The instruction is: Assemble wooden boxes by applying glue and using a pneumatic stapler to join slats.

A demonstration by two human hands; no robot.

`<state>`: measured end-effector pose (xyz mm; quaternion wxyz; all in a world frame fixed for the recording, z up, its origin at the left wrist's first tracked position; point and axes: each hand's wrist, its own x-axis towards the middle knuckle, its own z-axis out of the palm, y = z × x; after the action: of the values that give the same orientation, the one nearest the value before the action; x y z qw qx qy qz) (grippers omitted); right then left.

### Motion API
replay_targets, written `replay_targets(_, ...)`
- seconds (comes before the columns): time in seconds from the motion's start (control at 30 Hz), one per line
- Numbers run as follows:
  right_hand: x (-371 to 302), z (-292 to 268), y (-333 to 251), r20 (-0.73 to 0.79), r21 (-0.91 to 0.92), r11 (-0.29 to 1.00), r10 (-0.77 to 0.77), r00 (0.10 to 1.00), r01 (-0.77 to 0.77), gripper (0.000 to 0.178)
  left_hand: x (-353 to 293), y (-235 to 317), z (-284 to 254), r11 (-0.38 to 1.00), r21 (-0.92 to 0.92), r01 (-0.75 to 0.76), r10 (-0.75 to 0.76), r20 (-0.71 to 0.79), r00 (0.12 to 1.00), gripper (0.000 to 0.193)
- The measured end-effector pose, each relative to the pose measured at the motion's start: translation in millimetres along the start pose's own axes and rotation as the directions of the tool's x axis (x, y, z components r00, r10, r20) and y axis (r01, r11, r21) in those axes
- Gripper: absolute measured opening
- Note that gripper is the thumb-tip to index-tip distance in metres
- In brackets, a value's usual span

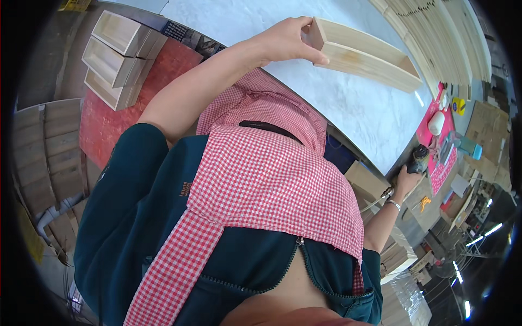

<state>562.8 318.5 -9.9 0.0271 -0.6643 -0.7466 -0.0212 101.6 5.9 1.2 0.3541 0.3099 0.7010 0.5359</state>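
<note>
My left hand (296, 41) is closed on the near-left end of a long, narrow wooden box (370, 64), thumb on its side wall and fingers at the end. The box is open at the top and tilted over a white marbled tabletop (331, 103). At the right, beyond the table's corner, my right hand (406, 180) is wrapped round the handle of a dark air nail gun (418, 158). A metal hose coupling shows below that hand. The gun's nose is too small to make out clearly.
Stacked wooden boxes (117, 57) stand on a red surface (100, 122) at the left. Long wooden strips (435, 32) lie along the table's far right. A white roll (436, 124), a yellow tape measure (459, 106) and a blue-capped bottle (470, 148) lie at the right. A cardboard box (365, 179) is under the table edge.
</note>
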Motion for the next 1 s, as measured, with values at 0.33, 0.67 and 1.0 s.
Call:
replay_targets(0.33,-78,-98,-83,-0.059,0.644,0.764,-0.013,0.998,0.048,0.036,2,9,5,0.988,-0.154,0.029,-0.036,-0.040,0.999,0.073)
replay_targets(0.67,-229,-150,-246,0.355,0.799,0.546,-0.088,0.931,-0.253,0.035,-5,9,15,0.985,-0.164,0.053,-0.064,-0.060,0.996,0.071)
replay_targets(1.0,-236,-114,-252,0.302,0.851,0.503,-0.237,0.923,-0.149,0.042,-13,17,13,0.994,-0.076,0.085,-0.091,-0.084,0.992,0.079)
